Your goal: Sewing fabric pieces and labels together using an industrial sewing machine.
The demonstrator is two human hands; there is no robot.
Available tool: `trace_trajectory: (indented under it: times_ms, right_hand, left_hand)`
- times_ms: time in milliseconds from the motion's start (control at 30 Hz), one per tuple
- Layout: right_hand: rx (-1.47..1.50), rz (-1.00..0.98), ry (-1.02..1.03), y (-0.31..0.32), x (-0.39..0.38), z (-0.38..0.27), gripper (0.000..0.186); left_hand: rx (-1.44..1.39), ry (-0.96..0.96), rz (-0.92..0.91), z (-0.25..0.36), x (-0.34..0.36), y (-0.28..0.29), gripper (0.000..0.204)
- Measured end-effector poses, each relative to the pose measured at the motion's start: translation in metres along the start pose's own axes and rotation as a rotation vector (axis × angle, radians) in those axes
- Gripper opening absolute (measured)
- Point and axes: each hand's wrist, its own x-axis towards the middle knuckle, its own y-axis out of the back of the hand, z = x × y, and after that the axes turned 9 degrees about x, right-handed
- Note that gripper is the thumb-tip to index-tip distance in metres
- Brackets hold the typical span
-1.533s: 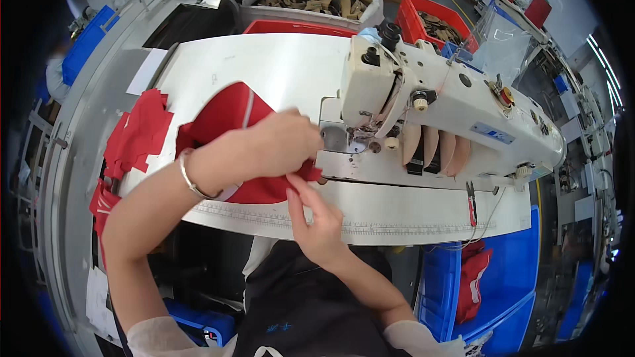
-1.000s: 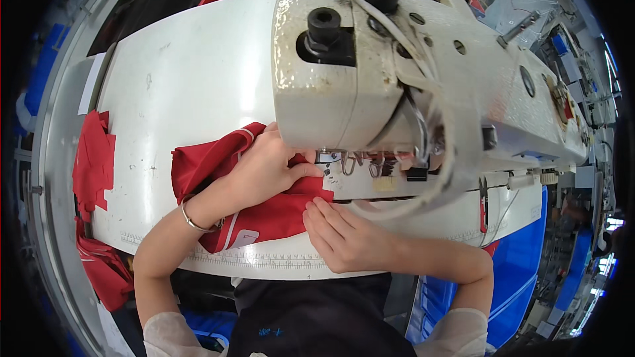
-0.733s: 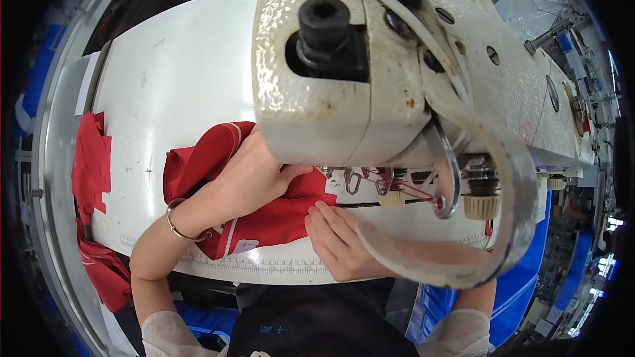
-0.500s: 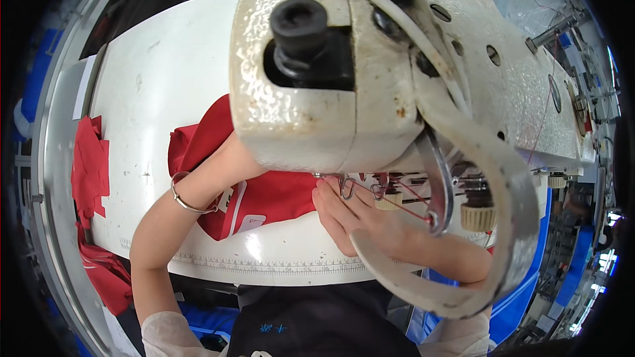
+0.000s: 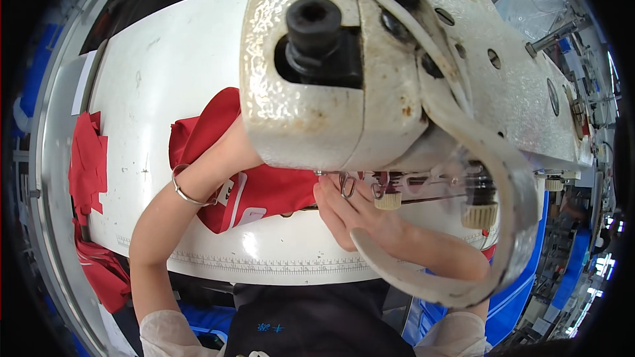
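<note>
A piece of red fabric (image 5: 278, 192) with white stripes and a white patch lies under the head of a white sewing machine (image 5: 311, 125). My left forearm, with a silver bangle (image 5: 182, 188) at the wrist, reaches over the cloth. The machine head hides my left hand and its fingers. Close beside the stitching area, my right hand (image 5: 354, 215) rests at the cloth's right edge. Its fingers are stretched out side by side, with the tips touching the red fabric. A curved, pale guard (image 5: 516, 192) arches over my right wrist.
More red fabric pieces (image 5: 88, 165) lie at the table's left edge, and others (image 5: 106, 274) hang below them. A printed ruler scale (image 5: 264, 266) runs along the near edge of the white table (image 5: 165, 53). Blue material (image 5: 522, 291) is at the lower right.
The metal lever and red thread near my right hand, sharp before, are now a blur. The red fabric's near corner has shifted slightly away from me. Both arms stay almost in place.
</note>
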Motion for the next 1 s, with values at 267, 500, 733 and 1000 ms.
trace_trajectory:
  times_ms: [267,500,733,1000]
  right_hand:
    - [0.358,0.042,-0.228,-0.001,-0.002,-0.013,0.037]
    - [0.638,0.173,-0.354,-0.005,-0.011,-0.014,0.035]
    - [0.646,0.168,-0.546,-0.012,-0.009,0.004,0.03]
    - [0.419,0.167,-0.532,-0.009,-0.007,0.013,0.024]
  left_hand:
    - [0.945,-0.352,-0.046,0.056,-0.055,-0.015,0.028]
    - [0.749,-0.521,-0.116,0.033,-0.061,-0.019,0.037]
    - [0.747,-0.53,-0.089,0.013,-0.043,-0.011,0.038]
    - [0.753,-0.498,-0.04,0.005,-0.021,-0.002,0.022]
